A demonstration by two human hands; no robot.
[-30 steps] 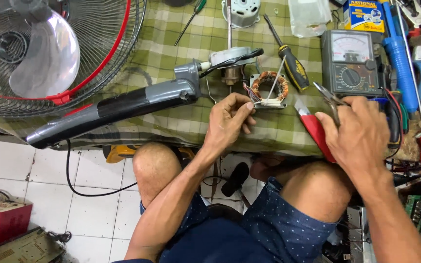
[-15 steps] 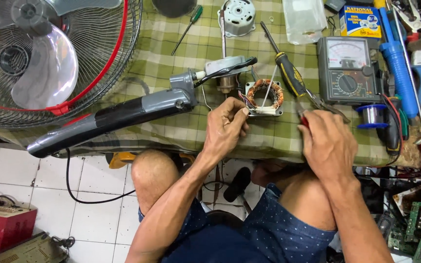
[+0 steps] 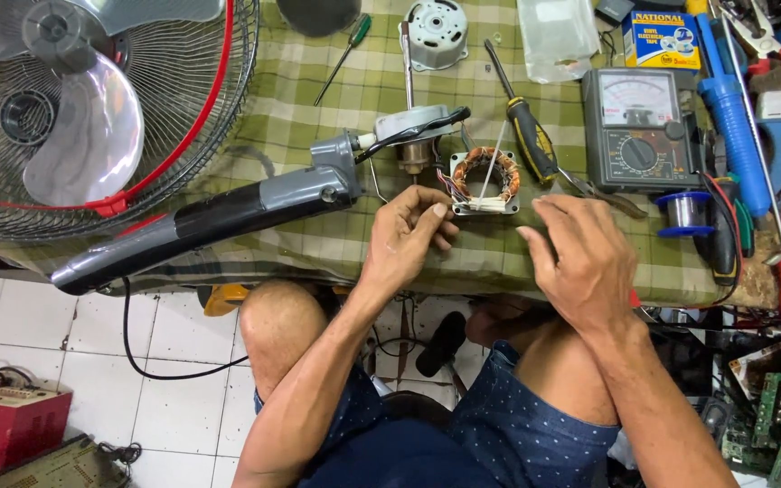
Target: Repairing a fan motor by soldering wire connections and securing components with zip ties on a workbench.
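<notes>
A: What could go wrong here?

B: The left hand (image 3: 409, 237) has its fingertips pinched in a closed grip on the thin lead wires (image 3: 446, 187) at the near-left corner of the motor stator (image 3: 485, 180), which lies flat on the worktop (image 3: 318, 117) just beside the fan neck (image 3: 228, 210). I'd judge that a tug could snap a lead or scrape the copper winding.

A: And the right hand (image 3: 580, 258)?

B: It is curled just right of the stator; I cannot tell whether its grip holds anything. The screwdriver (image 3: 524, 126) and analog multimeter (image 3: 644, 128) lie near enough to get knocked.

A: The surroundings?

B: A green checked cloth covers the crowded worktop, with the fan guard (image 3: 137, 108) overhanging its left end. Below is a white tiled floor (image 3: 101, 380) with a trailing black cable (image 3: 151, 357).
</notes>
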